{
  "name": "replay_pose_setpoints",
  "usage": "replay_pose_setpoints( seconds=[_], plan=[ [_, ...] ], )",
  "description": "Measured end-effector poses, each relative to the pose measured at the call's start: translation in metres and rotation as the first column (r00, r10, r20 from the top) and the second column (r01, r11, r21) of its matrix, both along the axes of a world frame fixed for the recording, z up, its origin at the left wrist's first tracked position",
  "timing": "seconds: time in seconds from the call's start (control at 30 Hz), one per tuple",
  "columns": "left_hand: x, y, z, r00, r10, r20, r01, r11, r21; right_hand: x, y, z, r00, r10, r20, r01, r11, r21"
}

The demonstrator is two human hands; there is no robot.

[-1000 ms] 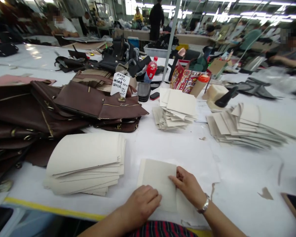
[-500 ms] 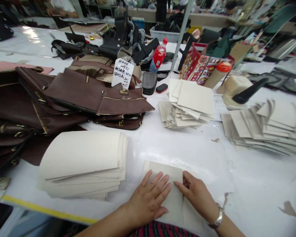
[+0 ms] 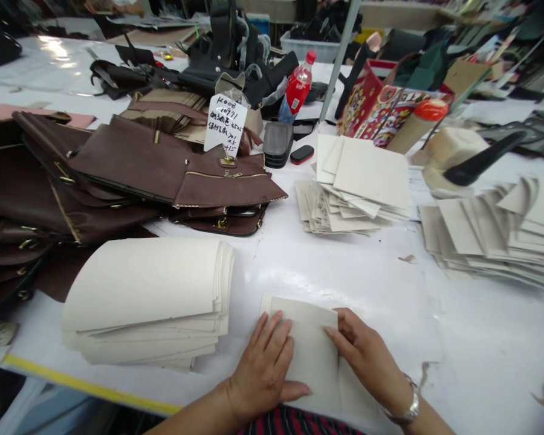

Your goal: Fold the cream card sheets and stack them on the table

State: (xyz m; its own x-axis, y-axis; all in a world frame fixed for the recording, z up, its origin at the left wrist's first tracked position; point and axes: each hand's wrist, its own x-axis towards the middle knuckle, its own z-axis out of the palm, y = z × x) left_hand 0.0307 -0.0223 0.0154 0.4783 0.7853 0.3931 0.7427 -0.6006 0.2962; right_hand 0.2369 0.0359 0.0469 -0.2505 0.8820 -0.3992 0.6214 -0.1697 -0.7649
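Note:
A pale grey card sheet [image 3: 315, 344] lies in front of me at the table's near side. My left hand [image 3: 265, 368] rests flat on its left part, fingers stretched and thumb apart. With thumb and fingers, my right hand [image 3: 365, 350] pinches the sheet's right edge near the upper corner. Another pale sheet [image 3: 351, 386] shows beneath it at the lower right, partly covered by my right hand. Left of my hands sits a stack of larger cream sheets [image 3: 149, 278], curved along one side.
Brown leather bag pieces [image 3: 127, 163] are heaped at the left, with a handwritten tag [image 3: 224, 127]. Beyond my hands lie a pile of small cards [image 3: 367, 175] and a fanned stack [image 3: 494, 235]. A red-labelled bottle [image 3: 297, 87] and a tape-like block with black handle [image 3: 457, 160] stand farther back.
My left hand has slid slightly left, with its fingers drawn closer together. The right hand stays at the sheet's right edge. The view has tilted down a little.

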Motion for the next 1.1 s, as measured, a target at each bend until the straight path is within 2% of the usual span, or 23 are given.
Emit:
replay_pose_setpoints(
  seconds=[0.03,0.1,0.2,0.33,0.43,0.57,0.7,0.8,1.1],
  plan=[
    [-0.001,0.000,-0.001,0.999,0.026,0.025,-0.025,0.999,-0.022,0.001,0.000,0.000,0.999,0.017,-0.043,-0.018,0.999,-0.027],
    [-0.003,0.001,-0.002,0.986,0.150,0.069,-0.141,0.984,-0.112,0.003,0.000,0.000,0.991,0.050,-0.127,-0.059,0.996,-0.071],
    [-0.007,0.012,0.000,0.921,0.379,0.091,-0.335,0.889,-0.313,0.007,-0.001,-0.002,0.979,0.075,-0.189,-0.095,0.991,-0.098],
    [-0.011,0.031,0.008,0.868,0.482,0.121,-0.351,0.768,-0.536,0.009,-0.001,-0.005,0.972,0.099,-0.215,-0.120,0.989,-0.087],
    [-0.014,0.040,0.012,0.831,0.528,0.173,-0.325,0.715,-0.620,0.007,-0.002,-0.006,0.981,0.102,-0.162,-0.109,0.993,-0.036],
    [-0.015,0.046,0.013,0.799,0.555,0.232,-0.323,0.722,-0.611,0.003,-0.002,-0.005,0.991,0.119,0.063,-0.123,0.990,0.066],
    [-0.011,0.050,0.011,0.809,0.540,0.234,-0.333,0.748,-0.574,0.001,-0.001,0.000,0.968,0.136,0.210,-0.171,0.972,0.159],
    [-0.009,0.051,0.007,0.825,0.524,0.212,-0.340,0.759,-0.555,0.004,0.001,0.001,0.948,0.085,0.307,-0.169,0.951,0.257],
    [-0.011,0.049,-0.002,0.856,0.488,0.168,-0.358,0.796,-0.488,0.008,0.007,-0.002,0.871,0.105,0.480,-0.226,0.953,0.202]
  ],
)
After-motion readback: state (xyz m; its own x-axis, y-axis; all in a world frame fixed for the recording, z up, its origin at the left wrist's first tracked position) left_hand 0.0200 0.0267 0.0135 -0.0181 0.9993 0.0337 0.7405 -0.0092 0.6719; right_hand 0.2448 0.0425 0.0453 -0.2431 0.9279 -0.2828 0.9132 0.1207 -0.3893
